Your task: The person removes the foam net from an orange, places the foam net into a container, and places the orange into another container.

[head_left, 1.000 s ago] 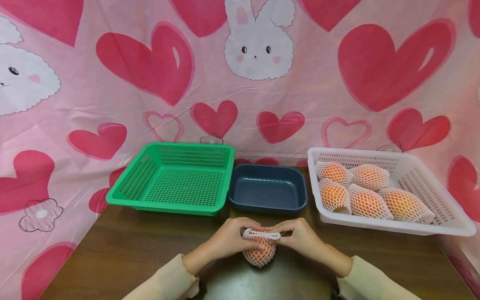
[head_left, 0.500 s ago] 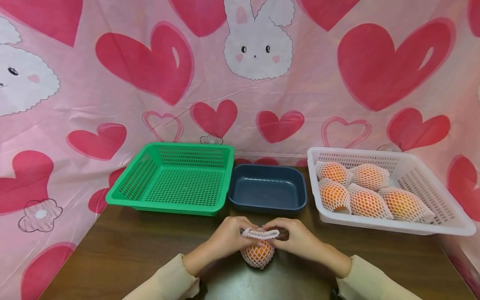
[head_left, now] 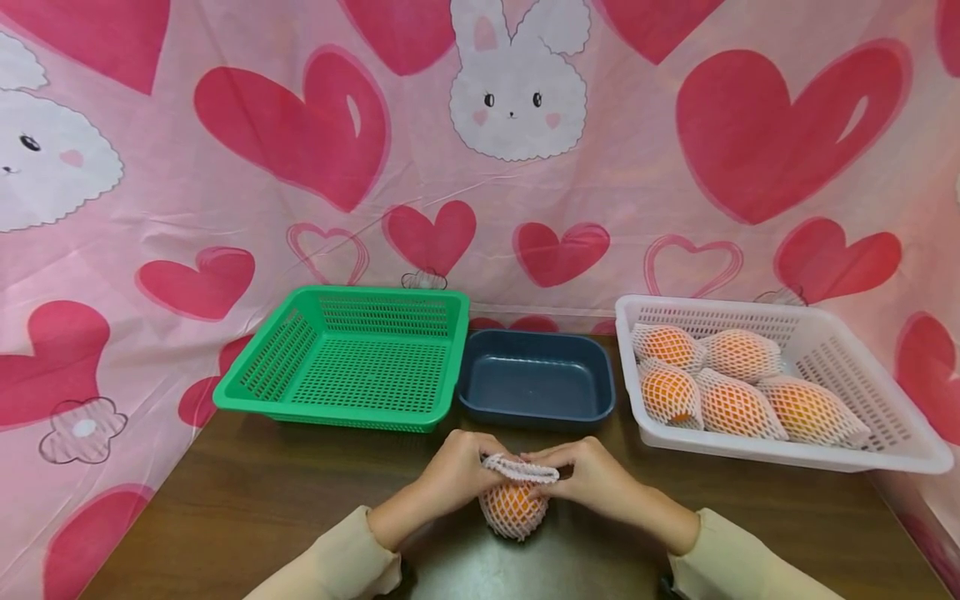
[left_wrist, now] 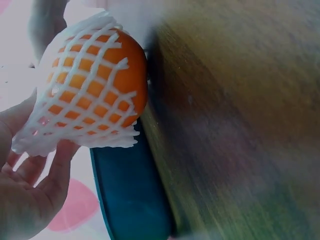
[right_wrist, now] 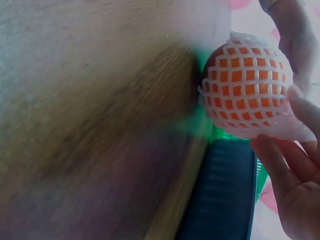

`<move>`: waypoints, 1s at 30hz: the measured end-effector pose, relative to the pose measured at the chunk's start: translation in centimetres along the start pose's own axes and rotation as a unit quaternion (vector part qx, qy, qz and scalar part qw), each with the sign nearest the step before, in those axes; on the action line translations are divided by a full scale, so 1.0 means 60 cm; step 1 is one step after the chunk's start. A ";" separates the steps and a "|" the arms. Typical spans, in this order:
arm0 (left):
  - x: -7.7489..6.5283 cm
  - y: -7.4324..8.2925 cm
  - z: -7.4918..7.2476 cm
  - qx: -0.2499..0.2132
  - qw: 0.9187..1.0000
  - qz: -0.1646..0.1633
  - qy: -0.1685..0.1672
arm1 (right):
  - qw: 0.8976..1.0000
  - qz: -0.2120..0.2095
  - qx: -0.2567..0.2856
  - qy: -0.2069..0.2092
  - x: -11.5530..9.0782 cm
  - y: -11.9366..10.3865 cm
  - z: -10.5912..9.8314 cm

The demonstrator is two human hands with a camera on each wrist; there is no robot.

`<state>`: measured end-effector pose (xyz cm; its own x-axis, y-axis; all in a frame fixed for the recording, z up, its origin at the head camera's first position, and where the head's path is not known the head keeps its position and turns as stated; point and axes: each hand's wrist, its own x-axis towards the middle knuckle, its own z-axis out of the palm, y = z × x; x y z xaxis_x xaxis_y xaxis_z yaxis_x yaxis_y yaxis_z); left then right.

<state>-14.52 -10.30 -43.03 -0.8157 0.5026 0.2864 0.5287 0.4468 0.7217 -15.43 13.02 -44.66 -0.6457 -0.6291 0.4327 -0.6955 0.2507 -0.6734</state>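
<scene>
An orange [head_left: 512, 510] stands on the table in front of the person, wrapped in a white foam net [head_left: 528, 472]. In the left wrist view the bare lower side of the orange [left_wrist: 134, 65] shows past the net's ragged edge. My left hand [head_left: 459, 473] pinches the net's gathered upper rim on the left, thumb and fingers on either side. On the right, my right hand [head_left: 596, 475] pinches the same rim. The right wrist view shows its thumb and fingers at the net's loose end, beside the netted orange [right_wrist: 245, 85]. Some fingertips are hidden by the net.
Behind the hands stands a dark blue tray [head_left: 536, 417] with nothing in it. A green basket [head_left: 330, 408], also bare inside, is at its left. The white basket [head_left: 847, 457] at right holds several netted oranges [head_left: 738, 408]. All rest on a brown wooden table [head_left: 247, 500].
The orange has shifted slightly left and nearer. My left thumb has moved from the front of the orange up to the net's rim; my right thumb now shows lower at the front.
</scene>
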 end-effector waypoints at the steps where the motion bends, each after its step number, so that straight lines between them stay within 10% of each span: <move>1: 0.000 0.000 0.001 -0.003 1.000 0.001 0.003 | 1.000 -0.003 0.001 0.008 0.001 -0.001 0.000; 14: 0.006 -0.006 0.000 -0.036 0.999 -0.020 0.016 | 0.993 -0.071 -0.060 0.078 0.002 -0.001 0.008; 22: 0.001 -0.013 -0.010 -0.016 0.994 -0.080 -0.079 | 0.997 0.057 -0.010 0.052 -0.005 0.008 0.003; 30: -0.004 -0.018 -0.006 -0.037 0.995 -0.081 -0.049 | 0.993 0.114 0.041 -0.017 -0.004 0.008 -0.003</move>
<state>-14.97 -11.17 -43.62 -0.8600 0.4998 0.1031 0.3711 0.4738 0.7987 -15.66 13.44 -44.99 -0.7713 -0.5874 0.2450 -0.5041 0.3287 -0.7987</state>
